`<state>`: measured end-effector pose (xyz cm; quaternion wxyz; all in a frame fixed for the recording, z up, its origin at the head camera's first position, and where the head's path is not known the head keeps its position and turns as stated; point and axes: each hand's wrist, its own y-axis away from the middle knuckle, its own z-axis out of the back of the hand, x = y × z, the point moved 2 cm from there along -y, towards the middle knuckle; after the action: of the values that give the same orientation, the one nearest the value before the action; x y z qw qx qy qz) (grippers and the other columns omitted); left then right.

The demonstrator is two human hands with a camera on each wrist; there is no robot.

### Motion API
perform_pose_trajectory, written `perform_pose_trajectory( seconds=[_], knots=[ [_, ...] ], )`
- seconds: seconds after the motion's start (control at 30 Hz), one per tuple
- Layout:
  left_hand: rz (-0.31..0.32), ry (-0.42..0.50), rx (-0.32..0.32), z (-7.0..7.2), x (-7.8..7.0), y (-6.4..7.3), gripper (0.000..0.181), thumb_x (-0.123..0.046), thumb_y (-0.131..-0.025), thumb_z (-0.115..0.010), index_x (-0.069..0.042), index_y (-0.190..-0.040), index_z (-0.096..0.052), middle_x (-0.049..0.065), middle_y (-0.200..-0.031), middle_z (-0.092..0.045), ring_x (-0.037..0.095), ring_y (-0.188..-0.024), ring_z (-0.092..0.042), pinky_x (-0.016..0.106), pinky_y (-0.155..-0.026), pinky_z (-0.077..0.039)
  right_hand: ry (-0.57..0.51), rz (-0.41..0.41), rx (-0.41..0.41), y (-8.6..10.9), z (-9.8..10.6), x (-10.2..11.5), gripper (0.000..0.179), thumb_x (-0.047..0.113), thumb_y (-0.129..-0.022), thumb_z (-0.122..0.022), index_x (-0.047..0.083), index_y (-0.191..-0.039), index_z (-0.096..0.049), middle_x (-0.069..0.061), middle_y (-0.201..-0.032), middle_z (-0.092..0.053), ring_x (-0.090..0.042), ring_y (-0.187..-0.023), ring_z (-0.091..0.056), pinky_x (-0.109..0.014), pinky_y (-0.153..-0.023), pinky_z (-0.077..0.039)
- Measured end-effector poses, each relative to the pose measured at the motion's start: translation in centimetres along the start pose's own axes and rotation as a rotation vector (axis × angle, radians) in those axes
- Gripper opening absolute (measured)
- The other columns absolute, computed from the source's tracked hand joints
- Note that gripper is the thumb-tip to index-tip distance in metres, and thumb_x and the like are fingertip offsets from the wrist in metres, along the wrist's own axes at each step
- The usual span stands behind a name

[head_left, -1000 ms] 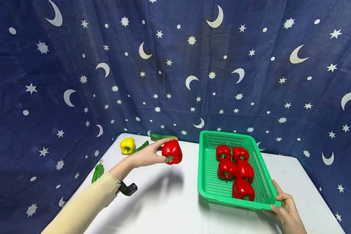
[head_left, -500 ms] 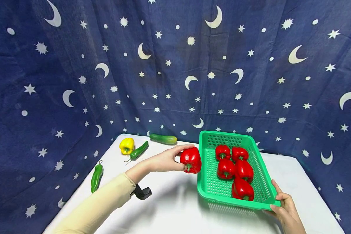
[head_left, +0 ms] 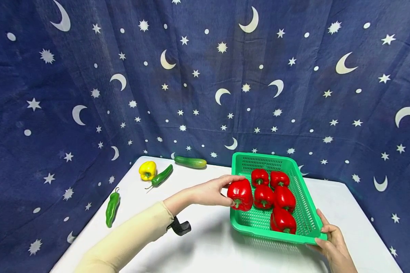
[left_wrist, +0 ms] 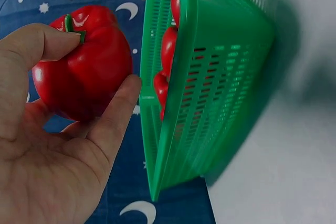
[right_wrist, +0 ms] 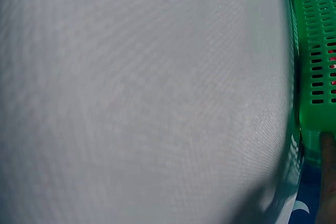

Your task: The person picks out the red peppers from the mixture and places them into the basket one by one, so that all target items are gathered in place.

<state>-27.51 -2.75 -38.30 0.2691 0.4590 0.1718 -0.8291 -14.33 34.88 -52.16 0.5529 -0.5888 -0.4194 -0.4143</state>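
My left hand (head_left: 212,191) holds a red bell pepper (head_left: 240,194) over the left rim of a green plastic basket (head_left: 256,232). In the left wrist view the thumb presses beside the pepper's green stem (left_wrist: 69,23), and the fingers curl beneath its body. Several other red bell peppers (head_left: 283,220) lie grouped inside the basket. At the basket's near right corner my right hand (head_left: 335,248) grips the rim, thumb on the near side and fingers along the right side. Only a finger (right_wrist: 328,177) of it shows in the right wrist view, against the basket wall.
On the white table (head_left: 150,223), a yellow bell pepper (head_left: 147,170), a green chili pepper (head_left: 161,176) and a cucumber (head_left: 190,162) lie toward the back left. Another long green pepper (head_left: 112,207) is near the left edge. A blue star-patterned curtain (head_left: 205,76) surrounds the table.
My left hand has carried the red bell pepper rightward, from over the table to over the basket's left rim. The right hand keeps its grip, and the basket stays in place.
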Motion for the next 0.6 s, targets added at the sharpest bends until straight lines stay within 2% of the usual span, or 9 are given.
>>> perform_pose_trajectory(
  seconds=[0.2, 0.4, 0.6],
  knots=[
    [-0.024, -0.066, 0.047, -0.9, -0.5, -1.3, 0.079, -0.015, -0.088, -0.073, -0.027, -0.158, -0.040, -0.006, -0.143, -0.046, 0.007, -0.125, -0.047, 0.026, -0.095, -0.051, 0.024, 0.005, 0.015, 0.0, 0.1, 0.2, 0.029, -0.015, -0.099, -0.037, 0.009, -0.113, -0.031, 0.011, -0.165, -0.021, 0.007, -0.124, -0.045, -0.031, -0.075, -0.059],
    [-0.005, -0.155, 0.073, -1.7, -1.0, -2.2, 0.081, -0.021, -0.087, -0.075, -0.031, -0.159, -0.038, -0.007, -0.151, -0.042, 0.005, -0.129, -0.044, 0.027, -0.103, -0.046, 0.040, 0.001, 0.015, 0.1, 0.0, 0.2, 0.029, -0.015, -0.100, -0.037, 0.009, -0.114, -0.031, 0.011, -0.166, -0.021, 0.007, -0.124, -0.046, -0.031, -0.075, -0.058],
    [0.028, -0.187, 0.094, -2.4, -1.1, -3.2, 0.081, -0.023, -0.087, -0.076, -0.031, -0.159, -0.039, -0.007, -0.152, -0.042, 0.005, -0.131, -0.043, 0.024, -0.101, -0.046, 0.042, -0.026, 0.007, 0.1, 0.0, 0.2, 0.027, -0.012, -0.101, -0.038, 0.010, -0.114, -0.030, 0.008, -0.167, -0.017, 0.007, -0.123, -0.044, -0.030, -0.075, -0.058]
  ],
)
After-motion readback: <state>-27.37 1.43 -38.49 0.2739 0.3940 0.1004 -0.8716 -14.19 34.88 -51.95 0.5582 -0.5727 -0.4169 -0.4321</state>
